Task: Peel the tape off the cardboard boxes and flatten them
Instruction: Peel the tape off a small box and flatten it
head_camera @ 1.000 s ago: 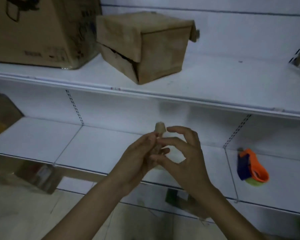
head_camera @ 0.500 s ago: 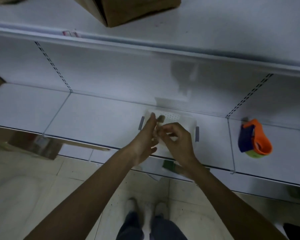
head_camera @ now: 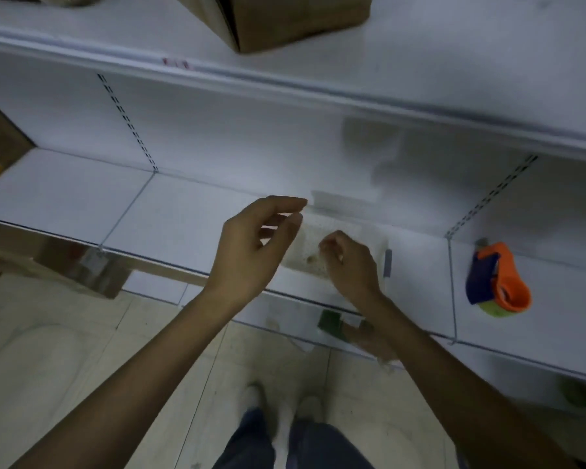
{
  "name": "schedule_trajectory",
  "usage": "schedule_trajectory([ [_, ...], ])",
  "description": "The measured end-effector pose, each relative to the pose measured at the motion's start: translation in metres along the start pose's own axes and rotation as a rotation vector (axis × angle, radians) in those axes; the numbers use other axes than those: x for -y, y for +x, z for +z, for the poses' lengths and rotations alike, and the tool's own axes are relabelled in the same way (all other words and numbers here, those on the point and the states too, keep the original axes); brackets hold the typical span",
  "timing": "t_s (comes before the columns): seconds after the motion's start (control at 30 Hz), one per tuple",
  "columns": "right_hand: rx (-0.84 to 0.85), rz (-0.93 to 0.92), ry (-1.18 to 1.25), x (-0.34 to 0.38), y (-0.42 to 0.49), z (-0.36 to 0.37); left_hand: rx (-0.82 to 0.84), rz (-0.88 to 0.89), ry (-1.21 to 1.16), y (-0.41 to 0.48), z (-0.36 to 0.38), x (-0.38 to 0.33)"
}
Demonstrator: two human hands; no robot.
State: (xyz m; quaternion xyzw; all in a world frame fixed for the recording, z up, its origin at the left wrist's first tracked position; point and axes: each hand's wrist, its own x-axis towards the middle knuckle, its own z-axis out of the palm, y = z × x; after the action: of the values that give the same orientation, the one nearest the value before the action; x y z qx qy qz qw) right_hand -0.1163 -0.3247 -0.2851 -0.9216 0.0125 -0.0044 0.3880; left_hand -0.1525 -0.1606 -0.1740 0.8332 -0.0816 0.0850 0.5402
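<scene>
over the white tray (head_camera: 362,231), the left hand (head_camera: 251,252) hangs slack and empty; the right hand (head_camera: 351,265) curls, grip unclear.

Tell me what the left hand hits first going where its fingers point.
Likely the far rim of the white tray, just past the fingertips of the left hand; depth is unclear, so it may pass above.

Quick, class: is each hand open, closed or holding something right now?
Left hand: open, fingers loosely curved, holding nothing.
Right hand: fingers curled above the white tray; whether they pinch anything cannot be told.
</scene>
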Motion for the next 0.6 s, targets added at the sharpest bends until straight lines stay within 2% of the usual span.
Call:
schedule_trajectory([
  [0.07,-0.108,-0.288,0.066,0.043,-0.030,-0.034,-0.077,0.225,0.032,0.002,-0.021,-0.028],
  [0.13,-0.275,-0.652,0.088,0.090,-0.048,-0.074,-0.187,0.476,0.101,0.009,-0.044,-0.055],
  [0.2,-0.442,-0.928,0.132,0.135,-0.051,-0.111,-0.329,0.675,0.166,0.022,-0.063,-0.078],
  [0.27,-0.636,-1.034,0.148,0.173,-0.039,-0.142,-0.481,0.783,0.226,0.041,-0.078,-0.095],
  [0.33,-0.774,-0.956,0.202,0.206,-0.011,-0.166,-0.575,0.764,0.306,0.064,-0.093,-0.111],
  [0.4,-0.656,-0.698,0.276,0.236,0.014,-0.184,-0.501,0.614,0.415,0.088,-0.106,-0.119],
  [0.43,-0.562,-0.574,0.207,0.244,0.026,-0.189,-0.425,0.523,0.474,0.098,-0.112,-0.118],
  [0.47,-0.492,-0.527,0.039,0.246,0.037,-0.193,-0.353,0.452,0.544,0.107,-0.117,-0.114],
  [0.53,-0.412,-0.680,-0.356,0.246,0.054,-0.194,-0.216,0.410,0.647,0.120,-0.123,-0.104],
  [0.6,-0.263,-0.853,-0.581,0.248,0.059,-0.190,-0.128,0.446,0.575,0.125,-0.126,-0.098],
])
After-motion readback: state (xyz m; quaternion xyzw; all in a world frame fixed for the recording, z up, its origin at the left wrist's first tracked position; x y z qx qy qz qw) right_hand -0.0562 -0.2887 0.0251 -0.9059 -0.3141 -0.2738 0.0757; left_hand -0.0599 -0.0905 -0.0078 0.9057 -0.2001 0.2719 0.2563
